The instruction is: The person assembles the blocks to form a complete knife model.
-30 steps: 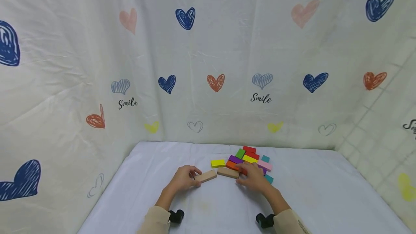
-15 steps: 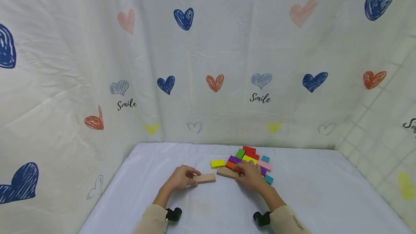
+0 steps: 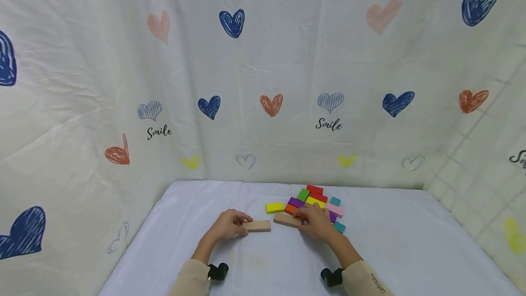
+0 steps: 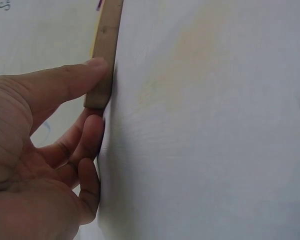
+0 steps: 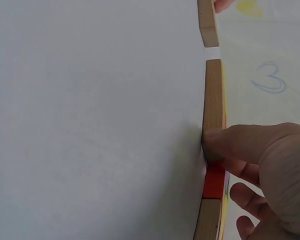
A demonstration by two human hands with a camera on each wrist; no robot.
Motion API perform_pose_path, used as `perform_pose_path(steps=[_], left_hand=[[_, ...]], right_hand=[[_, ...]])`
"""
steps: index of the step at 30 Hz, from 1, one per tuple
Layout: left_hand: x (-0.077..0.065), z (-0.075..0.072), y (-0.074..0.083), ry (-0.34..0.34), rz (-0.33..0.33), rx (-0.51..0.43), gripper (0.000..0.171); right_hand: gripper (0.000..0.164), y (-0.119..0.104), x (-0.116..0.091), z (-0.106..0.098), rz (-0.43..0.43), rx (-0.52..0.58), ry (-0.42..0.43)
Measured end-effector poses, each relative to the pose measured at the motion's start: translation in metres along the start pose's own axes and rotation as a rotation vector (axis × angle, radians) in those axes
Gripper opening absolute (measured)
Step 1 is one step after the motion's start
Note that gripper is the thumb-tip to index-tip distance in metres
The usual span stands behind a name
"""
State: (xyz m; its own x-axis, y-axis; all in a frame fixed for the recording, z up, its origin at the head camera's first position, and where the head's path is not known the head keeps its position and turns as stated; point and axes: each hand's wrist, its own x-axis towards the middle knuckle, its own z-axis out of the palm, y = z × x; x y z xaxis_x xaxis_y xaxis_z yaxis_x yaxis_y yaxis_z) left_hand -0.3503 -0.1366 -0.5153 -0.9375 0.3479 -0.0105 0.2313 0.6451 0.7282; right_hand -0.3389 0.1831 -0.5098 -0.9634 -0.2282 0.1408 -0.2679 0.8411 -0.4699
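In the head view my left hand pinches the left end of a plain wooden block lying on the white cloth. The left wrist view shows the thumb on the near face of this block, other fingers curled behind its end. My right hand grips the right end of a second plain wooden block, thumb on its near side in the right wrist view. A narrow gap separates the two blocks. Just past the right thumb, a red block and another wooden block show.
Behind the wooden blocks lies a yellow block. A cluster of coloured blocks, among them a green block, a pink block and a teal block, lies around the right hand, partly hidden by it. A heart-printed curtain hangs behind the table.
The left hand has turned its wooden block from a slant to nearly level across the view and drawn it slightly left. The right hand and its block have hardly moved.
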Motion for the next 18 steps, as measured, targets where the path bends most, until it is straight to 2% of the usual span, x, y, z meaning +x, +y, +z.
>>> perform_pose_path(steps=[8, 18], left_hand=[[0.0, 0.0, 0.0, 0.012, 0.03, -0.026, 0.031], [-0.003, -0.001, -0.001, 0.02, 0.025, -0.02, 0.032]], right_hand=[[0.033, -0.001, -0.01, -0.002, -0.022, -0.053, 0.005], [0.023, -0.005, -0.025, 0.001, 0.004, -0.048, 0.004]])
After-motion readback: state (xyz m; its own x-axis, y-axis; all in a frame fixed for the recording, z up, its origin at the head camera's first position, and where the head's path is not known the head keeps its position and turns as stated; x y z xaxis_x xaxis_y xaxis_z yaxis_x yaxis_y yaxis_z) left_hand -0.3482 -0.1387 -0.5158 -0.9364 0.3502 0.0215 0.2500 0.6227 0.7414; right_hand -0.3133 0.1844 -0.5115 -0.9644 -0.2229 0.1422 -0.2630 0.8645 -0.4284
